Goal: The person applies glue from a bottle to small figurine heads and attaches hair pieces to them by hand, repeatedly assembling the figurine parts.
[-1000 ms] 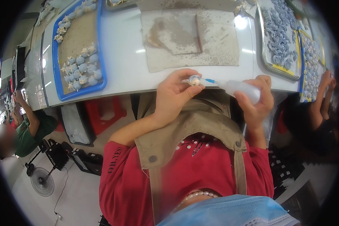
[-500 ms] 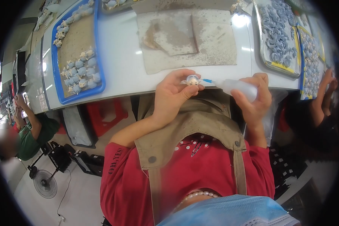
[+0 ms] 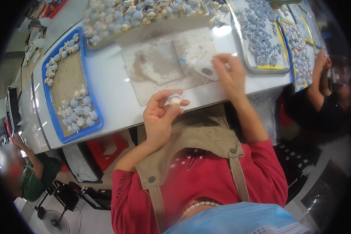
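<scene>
My left hand (image 3: 160, 113) pinches a small doll head (image 3: 175, 100) between thumb and fingers, just above the table's front edge. The head has a pale face and a light blue top. My right hand (image 3: 231, 76), slightly blurred, has its curled fingers at the rear end of a white squeeze bottle (image 3: 201, 67). The bottle is tipped sideways over the stained mat (image 3: 144, 87), its blue nozzle pointing left. A dark oval spot shows on the bottle. Whether it rests on the mat is hard to tell.
To the left is a blue-rimmed tray (image 3: 93, 113) of similar pieces. A larger tray (image 3: 90, 43) full of them stands at the back. On the right, a metal tray (image 3: 241, 58) holds grey-blue curved parts. Other people sit left (image 3: 39, 171) and right (image 3: 319, 101).
My right hand has moved the squeeze bottle away from the doll head, forward over the mat. My left hand keeps the head. The view has shifted, showing more of the back tray.
</scene>
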Demonstrator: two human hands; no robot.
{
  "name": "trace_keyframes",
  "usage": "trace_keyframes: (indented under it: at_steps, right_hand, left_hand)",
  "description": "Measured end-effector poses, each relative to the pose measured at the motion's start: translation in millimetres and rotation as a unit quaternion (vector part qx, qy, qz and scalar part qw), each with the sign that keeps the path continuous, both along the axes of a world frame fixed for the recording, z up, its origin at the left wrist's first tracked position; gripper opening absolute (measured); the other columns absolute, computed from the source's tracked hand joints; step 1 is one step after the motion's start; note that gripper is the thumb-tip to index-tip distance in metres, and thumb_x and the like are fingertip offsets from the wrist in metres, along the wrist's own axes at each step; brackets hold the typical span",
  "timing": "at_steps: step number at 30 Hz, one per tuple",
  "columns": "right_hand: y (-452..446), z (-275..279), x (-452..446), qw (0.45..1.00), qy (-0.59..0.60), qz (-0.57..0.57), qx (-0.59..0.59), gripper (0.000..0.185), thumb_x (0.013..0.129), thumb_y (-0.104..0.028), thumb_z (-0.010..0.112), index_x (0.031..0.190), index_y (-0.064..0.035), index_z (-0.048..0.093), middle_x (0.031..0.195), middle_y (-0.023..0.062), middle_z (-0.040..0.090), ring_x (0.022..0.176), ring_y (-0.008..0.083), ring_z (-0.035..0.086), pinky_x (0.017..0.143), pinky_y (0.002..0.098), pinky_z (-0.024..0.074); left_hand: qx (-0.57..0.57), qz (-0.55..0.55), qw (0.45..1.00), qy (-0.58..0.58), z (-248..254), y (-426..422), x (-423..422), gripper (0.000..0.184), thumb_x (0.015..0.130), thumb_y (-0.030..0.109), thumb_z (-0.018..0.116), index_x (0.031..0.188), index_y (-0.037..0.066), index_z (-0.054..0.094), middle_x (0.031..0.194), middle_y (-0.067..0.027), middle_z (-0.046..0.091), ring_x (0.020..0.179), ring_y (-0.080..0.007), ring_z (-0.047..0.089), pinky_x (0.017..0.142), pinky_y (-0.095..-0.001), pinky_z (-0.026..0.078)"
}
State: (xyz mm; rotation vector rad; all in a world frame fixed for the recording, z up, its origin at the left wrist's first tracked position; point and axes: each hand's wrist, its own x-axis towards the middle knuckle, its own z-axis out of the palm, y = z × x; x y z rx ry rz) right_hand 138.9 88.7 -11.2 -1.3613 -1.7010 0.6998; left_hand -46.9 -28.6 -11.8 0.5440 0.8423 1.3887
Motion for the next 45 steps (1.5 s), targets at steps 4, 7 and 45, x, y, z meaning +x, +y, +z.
trace_keyframes:
  at_steps: [4, 7, 45]
  right_hand:
    - [50, 12, 64, 0.931, -0.293, -0.065, 0.206, 0.012, 0.077, -0.012, 0.061, 0.088, -0.0068, 0.063, 0.083, 0.0082, 0.063, 0.081, 0.025, 0.056, 0.072, 0.0314, 0.0422]
    - [93, 17, 90, 0.903, -0.322, -0.015, 0.284, 0.007, 0.072, -0.012, 0.064, 0.079, -0.0098, 0.064, 0.076, 0.0052, 0.063, 0.071, 0.0253, 0.055, 0.066, 0.0351, 0.0418]
    - [-61, 30, 3, 0.973, -0.062, 0.218, 0.039, 0.023, 0.065, -0.002, 0.069, 0.087, -0.0027, 0.06, 0.073, 0.0097, 0.058, 0.062, 0.0237, 0.057, 0.052, 0.0309, 0.0454]
  left_hand:
    - [-0.015, -0.006, 1.0, 0.013, 0, 3, 2, 0.03, 0.084, 0.003, 0.056, 0.112, 0.001, 0.046, 0.116, -0.0119, 0.05, 0.095, -0.0189, 0.058, 0.074, -0.0234, 0.047]
    - [-0.012, -0.019, 1.0, 0.01, -1, 6, 11, 0.034, 0.082, 0.003, 0.059, 0.113, 0.002, 0.046, 0.114, -0.0146, 0.052, 0.093, -0.0196, 0.058, 0.072, -0.0218, 0.049]
    - [-0.036, -0.069, 0.997, 0.02, 1, 4, 30, 0.038, 0.087, 0.007, 0.053, 0.122, -0.003, 0.043, 0.113, -0.0092, 0.053, 0.098, -0.0132, 0.054, 0.084, -0.0242, 0.046]
